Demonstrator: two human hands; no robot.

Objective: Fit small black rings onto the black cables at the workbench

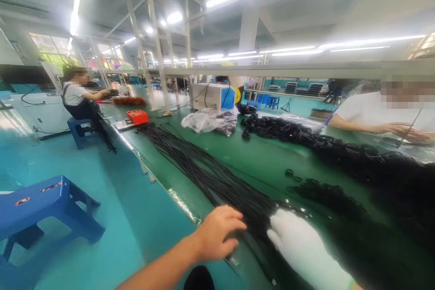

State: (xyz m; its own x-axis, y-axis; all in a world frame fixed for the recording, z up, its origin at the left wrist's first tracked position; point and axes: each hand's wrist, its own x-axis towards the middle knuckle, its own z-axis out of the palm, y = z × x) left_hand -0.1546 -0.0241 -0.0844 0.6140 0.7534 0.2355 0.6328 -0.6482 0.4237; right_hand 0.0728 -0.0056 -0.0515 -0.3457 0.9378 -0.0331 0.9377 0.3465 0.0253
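From where I stand, the long bundle of black cables [220, 181] lies across the green table [265, 163], its long axis slanting from the hands at the near right toward the far left, where it reaches an orange-red device [137, 117]. The white-gloved right hand [299, 240] is the nearer of the two: it lies over the near part of the bundle, at its right side. The bare left hand [222, 231] is by the left edge, so the cables pass between the two and stretch away ahead of them.

The left grip is loose, thumb and fingers parted, with nothing held; I can't say whether its fingertips brush the strands. The glove hides its own fingers, so I can't tell whether the right grip has closed around any.

As for writing, I can read none. The blue stool [30, 208] wears two stickers, too blurred to make out, and the white-and-blue machine [212, 96] shows no legible label.
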